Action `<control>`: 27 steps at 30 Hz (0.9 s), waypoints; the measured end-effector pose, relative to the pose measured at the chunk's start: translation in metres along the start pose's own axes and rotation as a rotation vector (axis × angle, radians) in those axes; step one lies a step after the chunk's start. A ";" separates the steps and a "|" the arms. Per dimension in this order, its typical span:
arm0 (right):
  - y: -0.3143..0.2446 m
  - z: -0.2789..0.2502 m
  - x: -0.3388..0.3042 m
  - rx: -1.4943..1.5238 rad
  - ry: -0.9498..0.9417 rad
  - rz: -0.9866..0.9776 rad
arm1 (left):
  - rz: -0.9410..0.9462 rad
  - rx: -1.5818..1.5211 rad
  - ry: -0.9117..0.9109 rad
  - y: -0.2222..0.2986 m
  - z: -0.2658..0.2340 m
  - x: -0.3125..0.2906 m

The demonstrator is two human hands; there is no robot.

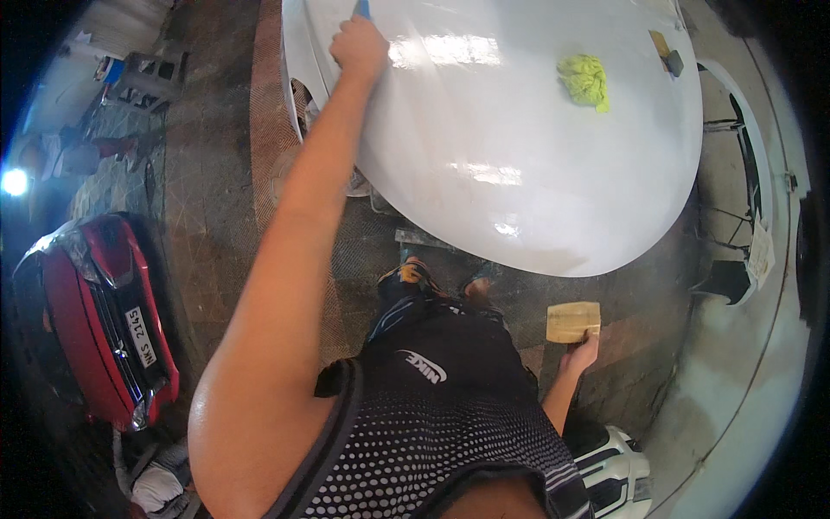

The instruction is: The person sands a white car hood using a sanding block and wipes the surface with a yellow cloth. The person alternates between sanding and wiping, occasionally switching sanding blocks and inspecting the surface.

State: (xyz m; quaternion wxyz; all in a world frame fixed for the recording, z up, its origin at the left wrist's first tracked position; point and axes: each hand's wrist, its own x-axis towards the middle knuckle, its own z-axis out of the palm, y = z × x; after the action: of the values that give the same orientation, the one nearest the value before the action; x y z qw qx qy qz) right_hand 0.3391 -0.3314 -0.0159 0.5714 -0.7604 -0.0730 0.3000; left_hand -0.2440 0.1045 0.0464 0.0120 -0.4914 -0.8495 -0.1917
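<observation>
A glossy white car hood (484, 130) fills the upper middle of the view. My left hand (359, 48), arm stretched far forward, is closed at the hood's left edge around a small blue object (361, 9); the top of the picture cuts it off, and its kind does not show. Low on the right, off the hood, my right hand (581, 350) grips a tan rectangular sheet (572, 322) by its near edge. A crumpled lime-green cloth (584, 81) lies on the hood's right half. Beyond it rest a brownish-yellow strip (660, 43) and a small grey block (674, 63).
To the left, a red car front or bumper (95, 320) is on the patterned floor (207, 173), with a concrete block (149, 82) farther off. A white bumper-like part (748, 164) leans along the right wall (735, 406). Behind my right side sits a white-and-black part (618, 471).
</observation>
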 end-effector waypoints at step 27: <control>0.020 -0.040 -0.009 -0.001 0.069 0.077 | 0.514 -0.102 -0.207 0.066 0.050 -0.246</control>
State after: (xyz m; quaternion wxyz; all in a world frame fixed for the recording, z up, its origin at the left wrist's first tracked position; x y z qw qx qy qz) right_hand 0.3487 -0.3747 -0.0239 0.5611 -0.7728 -0.0241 0.2956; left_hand -0.0533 -0.0537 -0.0306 -0.0513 -0.7075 -0.6832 -0.1735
